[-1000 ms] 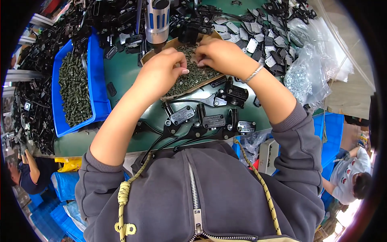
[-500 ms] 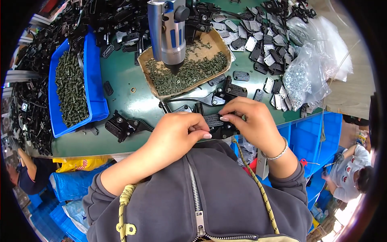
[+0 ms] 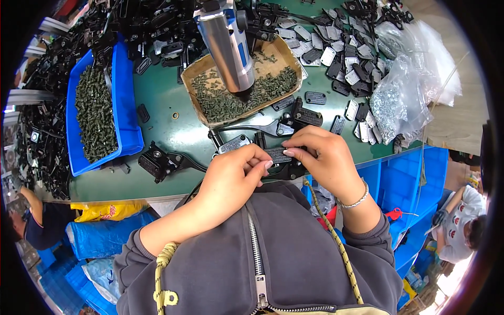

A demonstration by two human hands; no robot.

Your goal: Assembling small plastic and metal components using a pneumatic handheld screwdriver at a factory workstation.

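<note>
A black brake lever assembly lies at the table's near edge, with a rectangular black cover plate [image 3: 276, 154] on top of it. My left hand [image 3: 233, 170] has thumb and index finger pinched together beside the plate's left end. At the plate's right end my right hand [image 3: 325, 155] is closed in a pinch, fingertips touching its corner. Anything small between either set of fingertips is too hidden to name. Just beyond lies another lever assembly [image 3: 262, 127] with a silver-grey lever. A third black lever assembly [image 3: 160, 164] rests left of my left hand.
A metal power screwdriver [image 3: 228, 50] hangs over a cardboard tray [image 3: 210, 118] of dark screws. Left stands a blue bin [image 3: 129, 128] of similar screws. Several cover plates [image 3: 328, 56] and clear plastic bags [image 3: 399, 97] lie at right. Other people work at both sides.
My left fingertips have moved slightly away from me, toward the cover plate's left end. My right hand keeps its pinch at the right end. The hanging screwdriver has swung to the right.
</note>
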